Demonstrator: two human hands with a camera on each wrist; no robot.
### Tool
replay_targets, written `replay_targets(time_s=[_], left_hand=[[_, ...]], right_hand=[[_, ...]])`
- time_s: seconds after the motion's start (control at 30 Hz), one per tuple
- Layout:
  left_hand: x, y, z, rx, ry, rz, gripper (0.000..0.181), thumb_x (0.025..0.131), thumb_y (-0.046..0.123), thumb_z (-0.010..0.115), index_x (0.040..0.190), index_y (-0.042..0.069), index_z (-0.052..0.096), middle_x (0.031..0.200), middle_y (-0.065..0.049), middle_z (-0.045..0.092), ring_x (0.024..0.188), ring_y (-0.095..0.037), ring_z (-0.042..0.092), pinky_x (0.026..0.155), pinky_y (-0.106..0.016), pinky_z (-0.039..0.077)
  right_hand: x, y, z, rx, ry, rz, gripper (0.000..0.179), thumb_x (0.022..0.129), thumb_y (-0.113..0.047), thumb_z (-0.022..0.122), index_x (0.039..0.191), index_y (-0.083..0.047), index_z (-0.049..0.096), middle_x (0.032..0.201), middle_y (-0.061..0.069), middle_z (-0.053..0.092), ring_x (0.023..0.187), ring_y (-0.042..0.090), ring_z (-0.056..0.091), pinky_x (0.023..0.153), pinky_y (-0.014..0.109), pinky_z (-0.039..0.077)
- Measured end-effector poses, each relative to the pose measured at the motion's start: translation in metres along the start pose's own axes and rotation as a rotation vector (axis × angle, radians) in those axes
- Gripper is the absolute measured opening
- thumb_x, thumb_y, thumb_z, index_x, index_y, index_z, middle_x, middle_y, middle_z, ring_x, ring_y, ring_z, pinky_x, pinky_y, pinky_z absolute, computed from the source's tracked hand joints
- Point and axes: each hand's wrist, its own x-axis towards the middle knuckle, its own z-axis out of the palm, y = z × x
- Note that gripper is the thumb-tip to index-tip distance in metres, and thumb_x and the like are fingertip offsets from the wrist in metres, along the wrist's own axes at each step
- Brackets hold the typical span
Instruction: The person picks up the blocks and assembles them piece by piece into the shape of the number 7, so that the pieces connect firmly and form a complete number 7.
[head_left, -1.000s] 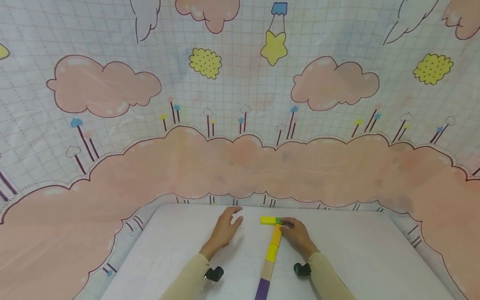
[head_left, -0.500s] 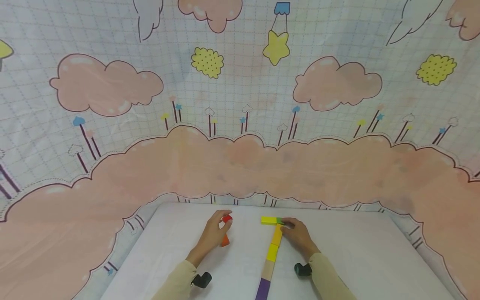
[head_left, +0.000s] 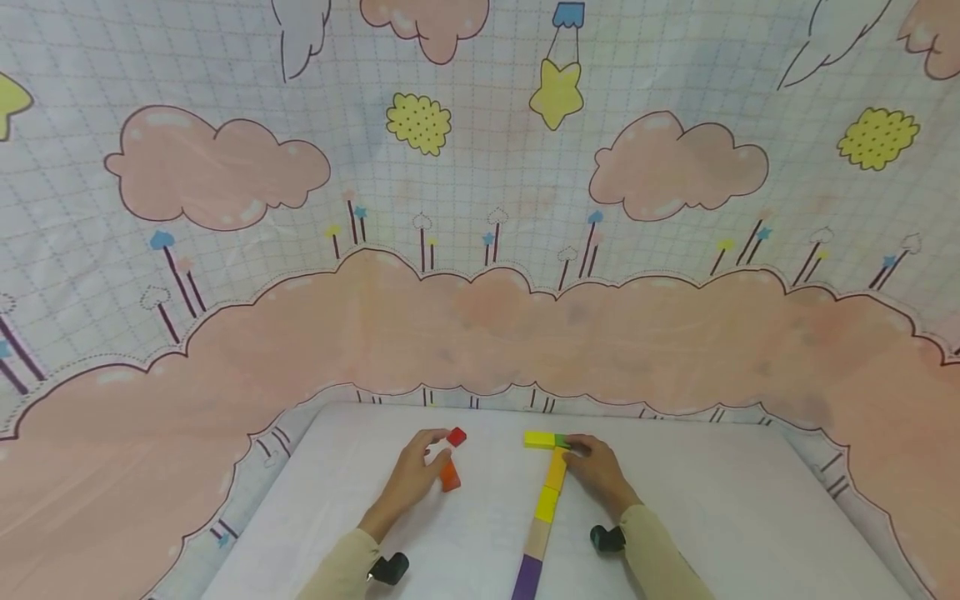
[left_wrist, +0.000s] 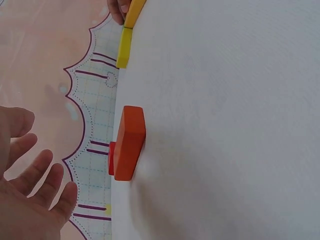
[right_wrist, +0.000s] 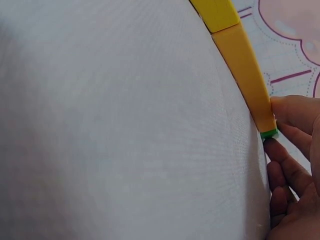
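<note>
In the head view my left hand is spread beside a small red block and an orange block. The left wrist view shows its fingers apart, with nothing between them, left of the orange block; the red block is partly hidden behind it. My right hand pinches at the corner where a green block meets a yellow-orange block. In the right wrist view the thumb touches the yellow-orange block, and a finger is at the green block, mostly hidden.
A row of blocks runs toward me: a yellow block, a tan block and a purple block. Another yellow block extends left from the green one. The white table ends at a patterned cloth.
My left hand has moved left and toward me, off the red and orange blocks, which now show beside it on the table. My right hand stays at the same corner.
</note>
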Motion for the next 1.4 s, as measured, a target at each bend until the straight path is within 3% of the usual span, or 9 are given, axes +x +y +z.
replay_targets(time_s=[0.37, 0.77, 1.13, 1.4], left_hand=[[-0.001, -0.017, -0.006, 0.023, -0.055, -0.068, 0.038, 0.096, 0.025, 0.063, 0.132, 0.012, 0.058, 0.133, -0.011, 0.059, 0.125, -0.032, 0.053, 0.105, -0.052, 0.045], [0.003, -0.027, -0.009, 0.051, -0.177, -0.131, 0.053, 0.089, 0.016, 0.071, 0.138, 0.009, 0.053, 0.136, -0.014, 0.058, 0.130, -0.038, 0.049, 0.108, -0.060, 0.038], [0.003, -0.030, -0.004, 0.098, -0.238, -0.158, 0.060, 0.084, 0.016, 0.077, 0.139, 0.011, 0.053, 0.134, -0.013, 0.060, 0.126, -0.035, 0.053, 0.108, -0.058, 0.039], [0.000, -0.031, -0.005, 0.117, -0.249, -0.118, 0.054, 0.084, 0.014, 0.077, 0.133, 0.012, 0.057, 0.123, -0.010, 0.064, 0.115, -0.030, 0.058, 0.103, -0.055, 0.045]], right_hand=[[-0.001, -0.002, -0.001, 0.007, -0.008, 0.013, 0.035, 0.091, -0.026, 0.067, 0.126, -0.020, 0.065, 0.143, 0.009, 0.054, 0.137, 0.035, 0.041, 0.114, 0.061, 0.028], [-0.001, -0.002, -0.001, -0.002, -0.002, 0.013, 0.034, 0.092, -0.026, 0.068, 0.125, -0.020, 0.066, 0.142, 0.010, 0.054, 0.137, 0.036, 0.041, 0.114, 0.062, 0.028], [0.000, 0.000, 0.000, -0.008, -0.003, 0.003, 0.034, 0.091, -0.026, 0.067, 0.125, -0.020, 0.066, 0.142, 0.010, 0.054, 0.137, 0.036, 0.041, 0.114, 0.062, 0.027], [0.000, 0.000, -0.001, 0.003, -0.007, 0.004, 0.035, 0.091, -0.026, 0.068, 0.126, -0.020, 0.065, 0.143, 0.009, 0.054, 0.138, 0.035, 0.040, 0.115, 0.062, 0.027]])
